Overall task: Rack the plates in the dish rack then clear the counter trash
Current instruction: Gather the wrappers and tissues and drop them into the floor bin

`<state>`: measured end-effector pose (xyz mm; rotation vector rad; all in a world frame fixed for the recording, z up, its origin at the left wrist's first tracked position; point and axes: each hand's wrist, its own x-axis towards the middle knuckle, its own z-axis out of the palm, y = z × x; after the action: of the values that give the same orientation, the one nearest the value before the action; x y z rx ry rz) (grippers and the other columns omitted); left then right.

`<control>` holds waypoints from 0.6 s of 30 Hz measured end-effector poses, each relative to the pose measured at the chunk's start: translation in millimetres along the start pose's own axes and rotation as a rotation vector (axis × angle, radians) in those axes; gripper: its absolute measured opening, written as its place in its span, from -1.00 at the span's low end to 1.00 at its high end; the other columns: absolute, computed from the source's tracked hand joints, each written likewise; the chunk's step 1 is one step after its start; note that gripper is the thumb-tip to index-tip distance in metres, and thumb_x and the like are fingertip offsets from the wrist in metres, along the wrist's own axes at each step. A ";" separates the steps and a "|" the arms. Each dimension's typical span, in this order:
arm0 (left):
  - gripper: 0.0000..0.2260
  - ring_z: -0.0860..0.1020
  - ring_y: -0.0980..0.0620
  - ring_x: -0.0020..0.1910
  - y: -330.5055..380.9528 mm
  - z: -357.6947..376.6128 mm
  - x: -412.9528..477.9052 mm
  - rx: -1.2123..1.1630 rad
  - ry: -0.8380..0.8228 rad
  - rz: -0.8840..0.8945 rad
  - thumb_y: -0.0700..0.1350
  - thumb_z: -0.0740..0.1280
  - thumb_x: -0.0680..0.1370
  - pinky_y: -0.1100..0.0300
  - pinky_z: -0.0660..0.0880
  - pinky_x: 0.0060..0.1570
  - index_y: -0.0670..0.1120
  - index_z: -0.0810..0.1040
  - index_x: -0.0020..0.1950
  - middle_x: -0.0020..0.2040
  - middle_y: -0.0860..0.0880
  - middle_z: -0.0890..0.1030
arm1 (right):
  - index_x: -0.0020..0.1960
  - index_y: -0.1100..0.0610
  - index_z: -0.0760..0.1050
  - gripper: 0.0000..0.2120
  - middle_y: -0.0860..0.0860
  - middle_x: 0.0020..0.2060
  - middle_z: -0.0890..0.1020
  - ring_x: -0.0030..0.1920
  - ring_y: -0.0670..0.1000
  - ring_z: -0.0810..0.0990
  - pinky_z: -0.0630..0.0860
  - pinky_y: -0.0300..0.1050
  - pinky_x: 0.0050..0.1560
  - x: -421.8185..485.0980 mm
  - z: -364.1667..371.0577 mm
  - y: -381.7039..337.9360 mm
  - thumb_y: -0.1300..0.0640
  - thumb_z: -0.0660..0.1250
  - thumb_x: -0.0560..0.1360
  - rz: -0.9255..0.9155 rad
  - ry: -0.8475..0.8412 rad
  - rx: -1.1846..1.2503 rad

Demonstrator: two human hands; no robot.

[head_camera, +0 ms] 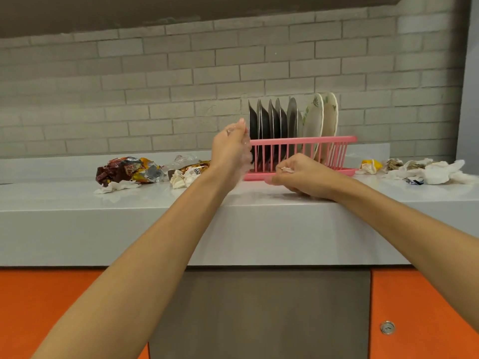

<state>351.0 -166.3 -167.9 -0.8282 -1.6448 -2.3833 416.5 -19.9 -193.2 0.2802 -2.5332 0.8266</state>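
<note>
By the pink plastic dish rack [300,141], right hand [303,177] is pinching crumpled white tissue [286,169], probably soft, grabbable anywhere; left hand [229,151] fingers, can't tell.

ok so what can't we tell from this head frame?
Head view only:
- left hand: motion-blurred, so whether it holds anything is unclear.
- white scrap: mostly buried in the curled fingers of the right hand.
- pink dish rack: left end hidden behind the left hand.
- tissue pile: cut off by the right edge.
</note>
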 end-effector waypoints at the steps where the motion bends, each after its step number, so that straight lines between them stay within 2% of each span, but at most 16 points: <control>1: -0.77 0.49 0.09 -0.26 1.3 6.1 5.0 -0.120 -0.020 -0.091 0.00 0.17 0.67 0.15 0.47 -0.12 -0.10 0.53 0.12 -0.04 0.03 0.58 | -0.29 0.18 0.39 -0.61 0.02 -0.52 0.34 -0.54 -0.08 0.27 0.27 -0.42 -0.53 0.0 0.5 -0.3 -0.08 0.41 0.48 -0.006 -0.016 -0.006; 2: -0.76 0.44 0.11 -0.36 1.5 12.0 9.5 -0.244 -0.038 -0.160 0.01 0.16 0.67 0.18 0.44 -0.17 -0.11 0.52 0.13 0.08 0.12 0.42 | -0.28 0.16 0.42 -0.61 -0.01 -0.53 0.35 -0.54 -0.10 0.28 0.26 -0.42 -0.52 0.1 0.9 -0.9 -0.12 0.43 0.45 -0.011 -0.024 -0.010; 3: -0.77 0.34 0.13 -0.46 0.8 18.0 13.7 -0.357 -0.047 -0.212 0.01 0.16 0.67 0.25 0.39 -0.30 -0.10 0.51 0.02 -0.26 0.09 0.50 | -0.26 0.15 0.45 -0.62 -0.03 -0.54 0.36 -0.55 -0.11 0.29 0.26 -0.44 -0.52 0.7 1.0 -0.9 -0.14 0.44 0.44 -0.015 -0.022 -0.003; 4: -0.75 0.26 0.13 -0.50 0.2 24.9 15.5 -0.463 -0.052 -0.255 0.01 0.16 0.67 0.29 0.32 -0.43 -0.10 0.46 -0.11 -0.39 0.02 0.24 | -0.23 0.15 0.48 -0.64 -0.03 -0.54 0.36 -0.56 -0.11 0.28 0.25 -0.47 -0.53 0.9 0.6 -1.3 -0.15 0.43 0.45 -0.014 -0.016 0.015; 6: -0.69 0.24 0.11 -0.52 -2.9 37.6 19.5 -0.608 -0.028 -0.319 -0.01 0.16 0.68 0.31 0.30 -0.52 -0.12 0.37 -0.22 -0.42 0.01 0.27 | -0.19 0.14 0.53 -0.66 -0.01 -0.53 0.35 -0.56 -0.09 0.25 0.24 -0.44 -0.54 0.4 -0.9 -1.4 -0.15 0.40 0.47 -0.021 -0.002 0.042; 8: -0.71 0.30 0.10 -0.49 -4.8 42.1 19.9 -0.662 -0.004 -0.349 -0.04 0.17 0.67 0.27 0.40 -0.45 -0.15 0.37 -0.20 -0.40 -0.01 0.31 | -0.17 0.18 0.55 -0.66 -0.03 -0.55 0.35 -0.54 -0.07 0.24 0.23 -0.34 -0.53 -0.2 -2.0 -0.7 -0.12 0.37 0.50 -0.061 0.025 0.046; 10: -0.73 0.38 0.07 -0.42 -7.8 39.2 19.4 -0.620 -0.040 -0.350 -0.06 0.17 0.68 0.16 0.52 -0.27 -0.16 0.39 -0.17 -0.37 -0.03 0.36 | -0.16 0.24 0.55 -0.62 -0.01 -0.54 0.35 -0.51 -0.02 0.24 0.23 -0.24 -0.49 1.0 -2.2 1.2 -0.10 0.31 0.55 -0.095 0.084 0.077; 12: -0.78 0.50 0.00 -0.27 -12.7 35.3 19.8 -0.429 -0.075 -0.320 -0.10 0.18 0.67 0.03 0.58 -0.07 -0.16 0.44 -0.12 -0.30 -0.07 0.46 | -0.14 0.33 0.52 -0.50 0.08 -0.48 0.34 -0.47 0.05 0.22 0.19 -0.14 -0.49 3.4 -3.0 3.8 -0.14 0.22 0.57 -0.094 0.150 0.159; 14: -0.84 0.52 -0.01 -0.16 -17.0 34.2 18.7 -0.011 -0.124 -0.197 -0.14 0.18 0.66 0.01 0.55 0.04 -0.12 0.47 -0.08 -0.20 -0.06 0.52 | -0.19 0.35 0.50 -0.50 0.09 -0.49 0.33 -0.49 0.05 0.21 0.17 -0.12 -0.50 5.3 -5.2 6.8 -0.09 0.18 0.60 -0.074 0.205 0.189; 16: -0.87 0.50 0.06 -0.19 -17.8 34.5 10.2 0.367 -0.242 -0.049 -0.11 0.19 0.65 0.16 0.51 -0.10 -0.09 0.51 0.00 -0.18 -0.03 0.54 | -0.29 0.27 0.46 -0.56 0.04 -0.54 0.33 -0.53 -0.01 0.21 0.16 -0.17 -0.52 7.0 -6.1 10.3 -0.01 0.15 0.63 -0.030 0.225 0.168; 18: -0.72 0.49 0.09 -0.20 -18.5 32.6 2.1 0.544 -0.327 -0.012 0.03 0.16 0.66 0.20 0.40 -0.17 -0.10 0.53 0.21 -0.09 -0.13 0.59 | -0.34 0.17 0.40 -0.60 0.00 -0.55 0.32 -0.53 -0.02 0.20 0.15 -0.20 -0.55 7.5 -6.1 12.5 0.06 0.13 0.64 0.004 0.244 0.160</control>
<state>353.6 -129.4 -173.8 -1.1230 -2.2672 -1.7145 408.0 -6.7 -191.6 0.2114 -2.2464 1.0030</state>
